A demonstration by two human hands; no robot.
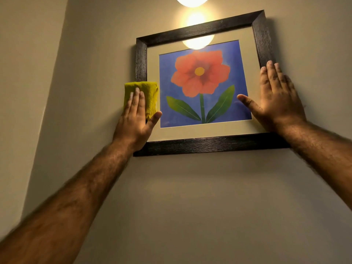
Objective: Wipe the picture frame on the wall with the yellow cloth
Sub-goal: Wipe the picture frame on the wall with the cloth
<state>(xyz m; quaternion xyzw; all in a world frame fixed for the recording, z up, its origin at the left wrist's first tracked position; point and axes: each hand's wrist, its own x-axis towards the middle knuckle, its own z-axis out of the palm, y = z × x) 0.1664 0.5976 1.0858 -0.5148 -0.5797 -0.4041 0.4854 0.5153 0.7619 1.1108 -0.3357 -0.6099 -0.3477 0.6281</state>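
Note:
A dark wooden picture frame (209, 144) hangs on the wall and holds a print of a red flower on blue. It sits slightly tilted in view. My left hand (136, 119) presses a folded yellow cloth (150, 94) flat against the frame's left side, with the thumb at the cloth's lower right edge. The cloth covers the middle of the left bar and part of the mat. My right hand (278, 100) lies flat with its fingers apart on the frame's right side, its thumb reaching over the glass.
A lit wall lamp (192, 0) glows above the frame and reflects in the glass. A wall corner (55, 73) runs down the left. Bare beige wall (209, 206) spreads below the frame.

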